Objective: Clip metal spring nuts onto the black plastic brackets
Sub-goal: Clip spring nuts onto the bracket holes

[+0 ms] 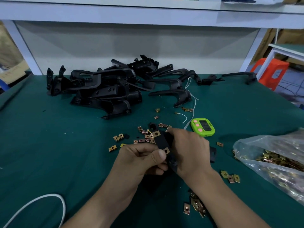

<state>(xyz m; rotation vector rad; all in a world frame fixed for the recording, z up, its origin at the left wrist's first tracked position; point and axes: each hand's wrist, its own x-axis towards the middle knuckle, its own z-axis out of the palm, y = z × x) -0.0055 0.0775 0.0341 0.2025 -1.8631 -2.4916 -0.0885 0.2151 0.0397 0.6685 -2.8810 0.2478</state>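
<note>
Frame centre: left hand (144, 159) and right hand (189, 145) both clamped on one black bracket (162, 142) carrying two spring nuts (156, 134); one green timer (202, 127) just upper right

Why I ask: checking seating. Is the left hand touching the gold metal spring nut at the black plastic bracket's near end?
Touching. Head view: left hand thumb tip presses spring nut.

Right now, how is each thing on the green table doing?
Black plastic bracket, held in both hands, two brass-coloured metal spring nuts clipped on.
Left hand, grips the bracket.
Right hand, grips the bracket.
Loose nuts, scattered on the table.
Clear plastic bag, lying down, nuts inside.
Green plastic timer, lying face up.
Heap of black brackets, piled, untouched.
</note>
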